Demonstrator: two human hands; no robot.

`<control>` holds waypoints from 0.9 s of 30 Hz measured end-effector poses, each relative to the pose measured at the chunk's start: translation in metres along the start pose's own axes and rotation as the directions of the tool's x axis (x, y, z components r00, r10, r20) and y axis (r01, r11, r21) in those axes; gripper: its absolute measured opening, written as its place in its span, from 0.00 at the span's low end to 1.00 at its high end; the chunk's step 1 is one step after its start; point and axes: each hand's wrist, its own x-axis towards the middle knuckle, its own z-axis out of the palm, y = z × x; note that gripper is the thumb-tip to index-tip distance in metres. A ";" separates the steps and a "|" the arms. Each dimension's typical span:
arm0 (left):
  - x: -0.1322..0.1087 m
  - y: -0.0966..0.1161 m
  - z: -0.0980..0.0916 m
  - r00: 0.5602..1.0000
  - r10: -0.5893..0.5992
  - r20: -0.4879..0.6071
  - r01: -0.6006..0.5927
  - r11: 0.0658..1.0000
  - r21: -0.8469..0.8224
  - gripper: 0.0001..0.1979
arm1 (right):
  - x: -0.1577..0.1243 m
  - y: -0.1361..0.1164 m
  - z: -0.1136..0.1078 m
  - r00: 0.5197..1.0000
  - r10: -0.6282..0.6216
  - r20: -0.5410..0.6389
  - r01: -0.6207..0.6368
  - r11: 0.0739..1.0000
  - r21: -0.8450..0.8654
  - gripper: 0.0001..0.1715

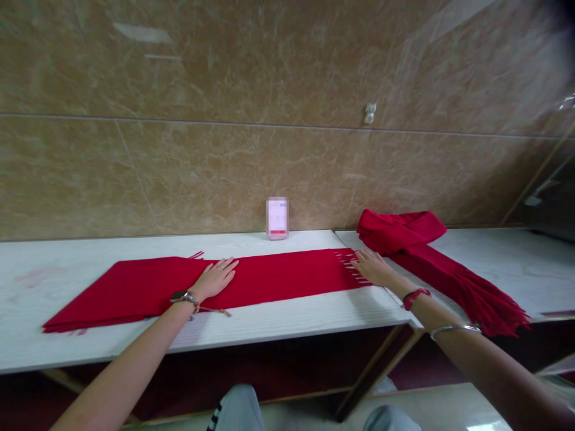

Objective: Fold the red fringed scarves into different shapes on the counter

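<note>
Scarf [278, 272] lies flat beneath spread fingers [228, 266], left hand [218, 276] mid-cloth, right hand [372, 267] on fringe.

bare tabletop [287, 326] below scarf [179, 284]; card [277, 218] behind.

Soft, even indoor light fills the scene, bright on the white counter [287, 326] and much dimmer beneath it, where the space falls into deep shade. The polished stone wall [224, 161] carries pale reflected streaks at upper left and a broader milky sheen toward upper right. The top right corner smears and darkens to a black vignette. Wide-angle distortion bows the counter's front edge downward at both sides. Shadows are weak; a faint grey one lies on the counter below the left hand [216, 278]. The small card [277, 218] against the wall is pixelated
</note>
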 end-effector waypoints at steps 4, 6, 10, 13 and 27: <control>0.001 -0.001 0.003 0.999 0.014 -0.032 -0.014 1.000 0.009 0.25 | 0.038 -0.074 -0.014 0.991 -0.118 -0.061 0.122 0.990 0.070 0.25; 0.001 -0.002 0.004 0.999 0.015 -0.040 -0.015 1.000 0.021 0.25 | 0.056 -0.115 -0.014 0.969 -0.240 -0.056 0.245 0.959 0.139 0.28; 0.002 -0.003 0.007 0.999 0.008 -0.043 -0.007 0.999 0.038 0.25 | 0.076 -0.164 -0.004 0.948 -0.318 0.025 0.305 0.926 0.223 0.31; 0.002 -0.004 0.007 0.999 0.015 -0.048 -0.013 0.999 0.036 0.24 | 0.076 -0.152 0.009 0.952 -0.295 0.081 0.273 0.939 0.208 0.29; 0.025 -0.023 -0.034 0.987 0.125 0.102 -0.122 0.992 -0.035 0.25 | 0.097 -0.068 0.013 0.967 -0.256 0.003 0.254 0.960 0.118 0.25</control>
